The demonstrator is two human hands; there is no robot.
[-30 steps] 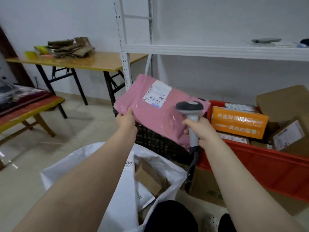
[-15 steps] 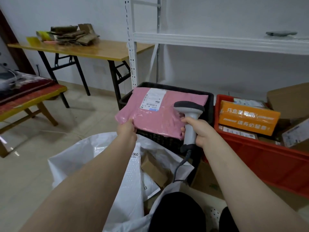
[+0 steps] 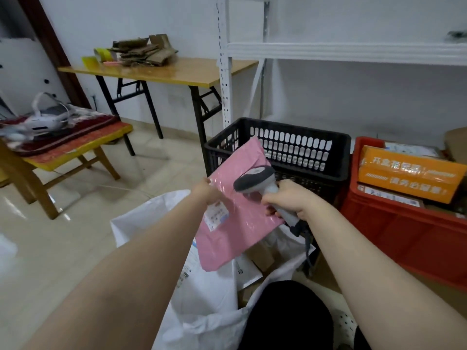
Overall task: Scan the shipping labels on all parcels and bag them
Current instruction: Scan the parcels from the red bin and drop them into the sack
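A pink mailer (image 3: pixel 235 238) is held by its upper left edge in the left hand (image 3: pixel 206 190), whose fingers are pinched on the plastic. The mailer hangs tilted between the two hands, with its lower corner over the open mouth of a white bag (image 3: pixel 202 294) just below them. Its label (image 3: pixel 216 215) is turned toward the camera and lies just under the left hand; the print is too blurred to be read.

A grey scanner (image 3: pixel 255 181) is gripped by the right hand (image 3: pixel 290 198), the fingers being curled round the handle. The scanner's head is pointed left, in front of the mailer's upper part, and its cable (image 3: pixel 307 246) hangs down below the right hand. Whether the right hand also touches the mailer's right edge cannot be told.

Brown boxes (image 3: pixel 262 256) are seen inside the bag, beneath the right hand. Beyond both hands a black crate (image 3: pixel 290 147) stands, and to the right of the right hand a red crate (image 3: pixel 404 228) is filled with parcels, an orange box (image 3: pixel 409 173) lying on top. Far beyond the left hand, cardboard scraps (image 3: pixel 144 50) are piled on a wooden surface (image 3: pixel 177 72).
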